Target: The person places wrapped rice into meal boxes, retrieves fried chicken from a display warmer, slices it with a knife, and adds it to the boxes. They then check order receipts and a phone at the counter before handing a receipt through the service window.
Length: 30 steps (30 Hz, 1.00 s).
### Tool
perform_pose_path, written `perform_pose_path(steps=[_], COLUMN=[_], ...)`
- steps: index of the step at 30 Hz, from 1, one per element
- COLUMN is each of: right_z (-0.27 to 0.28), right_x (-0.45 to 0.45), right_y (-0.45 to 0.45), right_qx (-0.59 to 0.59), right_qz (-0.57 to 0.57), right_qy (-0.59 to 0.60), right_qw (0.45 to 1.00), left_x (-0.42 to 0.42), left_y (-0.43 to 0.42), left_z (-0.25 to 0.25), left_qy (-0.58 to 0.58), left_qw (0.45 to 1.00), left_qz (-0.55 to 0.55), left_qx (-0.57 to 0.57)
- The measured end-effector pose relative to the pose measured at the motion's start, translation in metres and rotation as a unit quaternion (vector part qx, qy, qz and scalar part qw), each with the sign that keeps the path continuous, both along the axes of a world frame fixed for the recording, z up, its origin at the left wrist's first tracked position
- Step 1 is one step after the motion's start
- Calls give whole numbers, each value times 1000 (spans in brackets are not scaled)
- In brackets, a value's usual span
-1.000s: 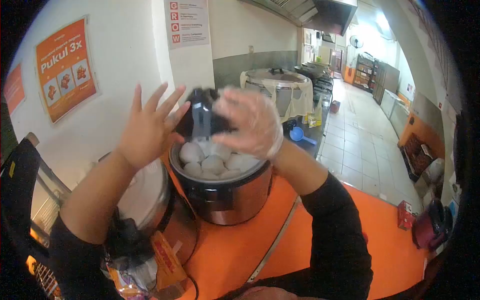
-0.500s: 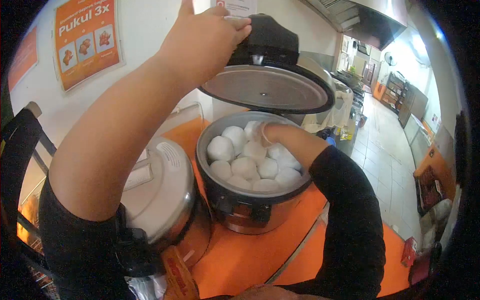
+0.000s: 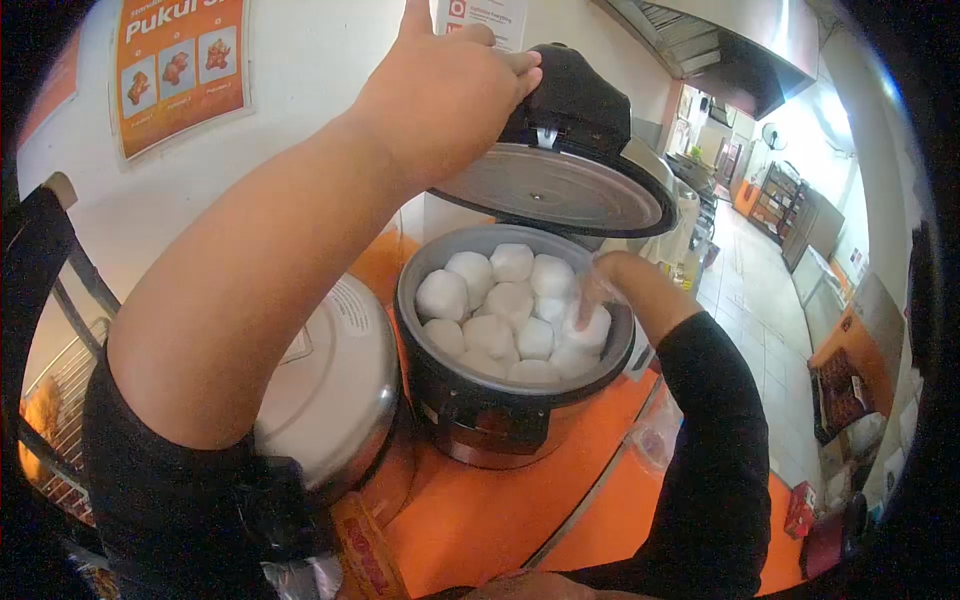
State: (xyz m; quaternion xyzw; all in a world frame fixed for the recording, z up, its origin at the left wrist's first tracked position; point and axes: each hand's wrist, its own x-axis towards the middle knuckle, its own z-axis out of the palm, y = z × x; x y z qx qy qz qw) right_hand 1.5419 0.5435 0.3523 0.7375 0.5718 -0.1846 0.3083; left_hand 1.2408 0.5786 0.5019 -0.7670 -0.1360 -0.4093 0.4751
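Observation:
My left hand (image 3: 455, 95) is closed on the raised black lid (image 3: 570, 105) of a large rice cooker, one finger pointing up. Below the lid, the cooker's grey pot (image 3: 412, 345) is filled with several round white portions that look like rice balls (image 3: 488, 335). My right hand (image 3: 603, 288), in a thin clear plastic glove, reaches into the pot's right side. Its fingers are closed around a white rice ball (image 3: 592, 328) there; the far fingers are partly hidden.
A second cooker with a closed pale lid (image 3: 335, 385) stands close on the left. Both are on an orange counter (image 3: 470, 510). A black-framed rack (image 3: 75, 260) is at far left. A range hood (image 3: 720, 45) hangs over the back right, and a tiled aisle (image 3: 750, 330) runs along the right.
My right hand has moved from the back of the pot to its right side, uncovering rice balls at the back. My left hand still holds the lid up. The view has shifted slightly.

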Motion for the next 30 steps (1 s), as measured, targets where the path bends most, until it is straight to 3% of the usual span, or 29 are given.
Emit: perform_pose_path(steps=[5, 8, 14, 16, 18, 20, 23, 24, 26, 29, 30], right_z=[-6, -1, -3, -5, -9, -10, -25, -25, -33, -29, -30], right_x=[-14, -19, -49, -73, -112, -124, -101, -98, -90, -83, -80], right_y=[-7, -4, 28, 41, 41, 45, 76, 81, 85, 58, 49], right_qx=[16, 46, 127, 153, 113, 63, -35, -67, -85, -42, -25], right_qz=[12, 23, 66, 79, 74, 32, -81, -120, -127, -44, -30], right_qy=[68, 108, 243, 293, 164, 133, 232, 264, 278, 227, 249], right_qw=[997, 993, 959, 940, 977, 989, 969, 955, 948, 972, 968], left_x=[-3, -7, -16, -12, -8, -4, -4, -7, -8, -8, -9], left_y=[7, -6, -34, -20, -11, -8, -10, -9, -5, 5, -1], left_z=[-5, 6, 11, 11, 3, -3, -4, -5, -10, -14, -14], left_qy=[-8, 94, 100, 99, 66, 2, 6, 4, 1, 4, 17], left_qw=[997, 992, 990, 992, 997, 999, 997, 999, 1000, 995, 998], left_qz=[-44, -8, 51, 20, -8, -30, -3, 0, -5, -77, -27], left_qx=[56, -86, -92, -72, -49, -18, -72, -38, 26, 67, 47])
